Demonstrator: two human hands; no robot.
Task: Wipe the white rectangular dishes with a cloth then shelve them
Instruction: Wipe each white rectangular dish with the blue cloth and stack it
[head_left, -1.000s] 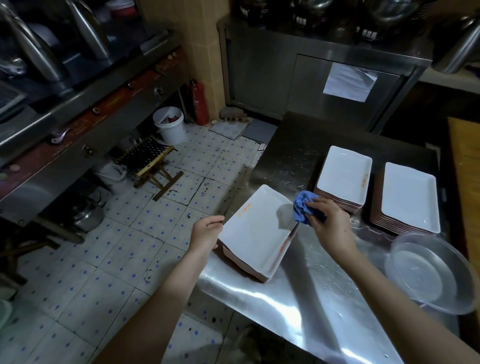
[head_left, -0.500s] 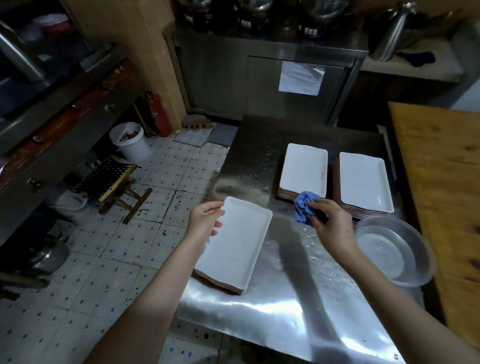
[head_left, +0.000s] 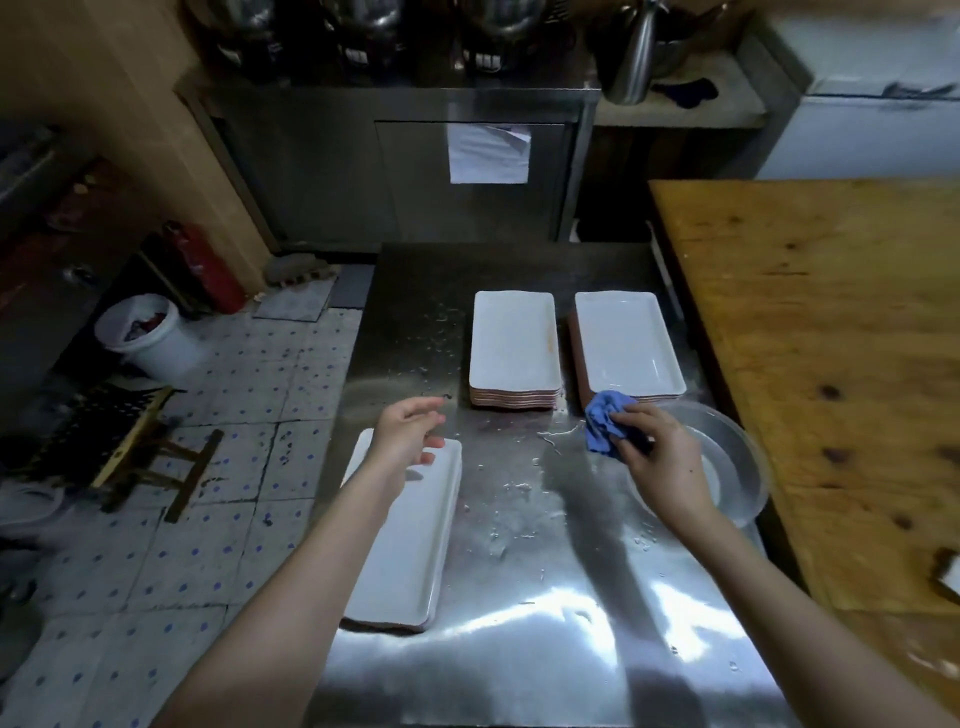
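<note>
Left hand (head_left: 408, 434): fingers loose and apart, gripping nothing. It hung over the far end of a single white dish (head_left: 410, 545), and its shadow fell on the glaze. Couldn't tell if any fingertip touched.

That dish was a long rectangle with rounded corners, a shallow raised rim and a glossy face. It lay flat at the left edge of the steel table (head_left: 545, 649), with a reddish-brown underside showing at the near end.

Right hand (head_left: 660, 457): fingers curled round a crumpled blue cloth (head_left: 602, 423). The cloth was soft and bunched, and stuck out past the thumb side. The hand sat just in front of the right stack (head_left: 626, 343), and the cloth overlapped that stack's near corner in view. Contact was unclear.

Left stack (head_left: 514, 343) stood beside it, the two apart by a narrow gap. Both held the same white rectangles with brown rims layered at the edges. An orange smear ran along the right rim of the left stack's top dish.

A clear round bowl (head_left: 737, 467), thin-walled, sat just right of the right hand, partly under the wrist.

The table top was brushed metal, wet, with scattered droplets and a bright glare near the front. A wooden bench (head_left: 831, 338) butted its right side, with knotted, worn grain.

The floor (head_left: 208, 519) had pale tiles with blue dots. On it were a white bucket (head_left: 150, 338), a red extinguisher (head_left: 202, 265) and a slatted folding stool (head_left: 135, 441).
</note>
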